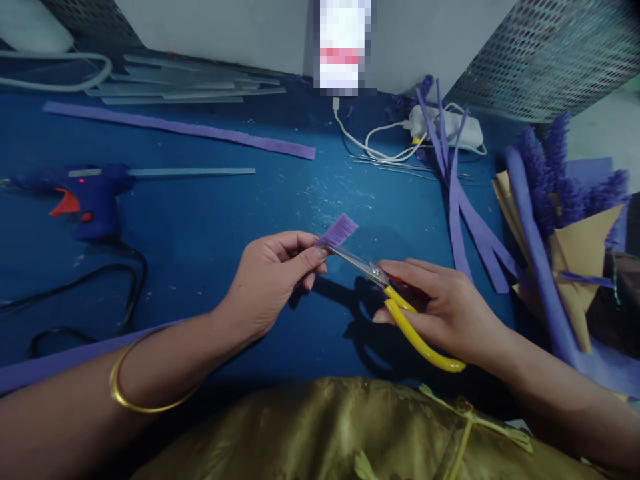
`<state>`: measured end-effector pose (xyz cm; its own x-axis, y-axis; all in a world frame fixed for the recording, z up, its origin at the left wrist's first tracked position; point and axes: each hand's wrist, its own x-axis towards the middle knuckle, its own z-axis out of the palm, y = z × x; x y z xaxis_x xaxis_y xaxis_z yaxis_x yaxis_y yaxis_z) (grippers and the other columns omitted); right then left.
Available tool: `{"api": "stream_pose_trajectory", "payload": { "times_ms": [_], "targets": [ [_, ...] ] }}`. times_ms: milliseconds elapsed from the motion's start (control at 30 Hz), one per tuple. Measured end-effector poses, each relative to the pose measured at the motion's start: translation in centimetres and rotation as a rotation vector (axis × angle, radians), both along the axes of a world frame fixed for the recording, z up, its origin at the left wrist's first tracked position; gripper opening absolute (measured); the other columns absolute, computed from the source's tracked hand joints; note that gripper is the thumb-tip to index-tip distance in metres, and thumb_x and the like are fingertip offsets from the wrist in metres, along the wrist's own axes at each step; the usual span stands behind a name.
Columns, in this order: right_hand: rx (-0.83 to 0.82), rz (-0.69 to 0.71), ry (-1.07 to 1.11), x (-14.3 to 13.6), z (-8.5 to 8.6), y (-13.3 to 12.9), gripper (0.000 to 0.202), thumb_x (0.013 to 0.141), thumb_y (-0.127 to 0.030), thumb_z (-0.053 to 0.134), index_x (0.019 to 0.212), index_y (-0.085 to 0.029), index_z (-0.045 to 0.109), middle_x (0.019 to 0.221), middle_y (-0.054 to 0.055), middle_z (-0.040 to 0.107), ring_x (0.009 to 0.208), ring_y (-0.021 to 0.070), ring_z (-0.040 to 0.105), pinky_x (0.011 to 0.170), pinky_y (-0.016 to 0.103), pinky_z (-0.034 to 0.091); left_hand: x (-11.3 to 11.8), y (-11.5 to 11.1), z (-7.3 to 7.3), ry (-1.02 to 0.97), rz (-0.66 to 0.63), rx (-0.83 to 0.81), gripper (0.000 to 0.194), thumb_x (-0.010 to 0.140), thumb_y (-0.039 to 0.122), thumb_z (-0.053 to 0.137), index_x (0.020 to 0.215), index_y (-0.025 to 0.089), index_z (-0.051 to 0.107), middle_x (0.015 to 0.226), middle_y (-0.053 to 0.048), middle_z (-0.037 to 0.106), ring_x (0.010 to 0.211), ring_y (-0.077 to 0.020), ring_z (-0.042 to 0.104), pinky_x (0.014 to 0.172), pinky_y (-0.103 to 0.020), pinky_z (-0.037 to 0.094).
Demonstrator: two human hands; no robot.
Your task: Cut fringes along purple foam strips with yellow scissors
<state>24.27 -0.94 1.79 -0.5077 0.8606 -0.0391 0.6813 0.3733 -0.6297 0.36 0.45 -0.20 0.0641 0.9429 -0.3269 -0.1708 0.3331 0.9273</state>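
Between the thumb and fingers of my left hand (280, 277) is a short purple paper strip (340, 229), its free end fringed with fine cuts and pointing up and to the right. My right hand (440, 300) grips a pair of scissors (413, 333) by the yellow handles. The metal blades reach left to the strip's lower edge, beside my left thumb. Whether the blade tips are around the paper or only touching it, I cannot tell. Above my hands lies a long purple strip (200, 131), flat on the blue table (300, 193).
At left lies a blue glue gun (97, 197) with a glue stick in it and a black cord. Clear glue sticks (175, 83) are behind. A white power strip (450, 127), thin wires (400, 165), purple strips (455, 200) and a wrapped purple bouquet (575, 220) occupy the right.
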Motion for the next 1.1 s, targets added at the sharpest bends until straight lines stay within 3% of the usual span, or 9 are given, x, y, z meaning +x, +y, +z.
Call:
{"api": "stream_pose_trajectory", "payload": {
  "times_ms": [733, 1100],
  "targets": [
    [-0.068, 0.003, 0.026, -0.05, 0.04, -0.06, 0.05, 0.086, -0.053, 0.071, 0.122, -0.019, 0.067, 0.087, 0.003, 0.067, 0.072, 0.0166, 0.06, 0.065, 0.029, 0.047, -0.13, 0.13, 0.15, -0.076, -0.054, -0.052, 0.009, 0.075, 0.022, 0.078, 0.071, 0.016, 0.072, 0.059, 0.002, 0.065, 0.044, -0.0045, 0.049, 0.04, -0.015, 0.035],
    [-0.099, -0.008, 0.018, 0.01, 0.25, 0.05, 0.044, 0.086, -0.054, 0.07, 0.116, -0.022, 0.071, 0.081, 0.002, 0.067, 0.065, 0.016, 0.057, 0.06, 0.028, 0.046, -0.28, 0.2, 0.36, -0.091, -0.077, -0.084, 0.014, 0.08, 0.025, 0.072, 0.069, 0.016, 0.071, 0.058, 0.001, 0.062, 0.044, -0.0054, 0.047, 0.042, -0.017, 0.033]
  ]
}}
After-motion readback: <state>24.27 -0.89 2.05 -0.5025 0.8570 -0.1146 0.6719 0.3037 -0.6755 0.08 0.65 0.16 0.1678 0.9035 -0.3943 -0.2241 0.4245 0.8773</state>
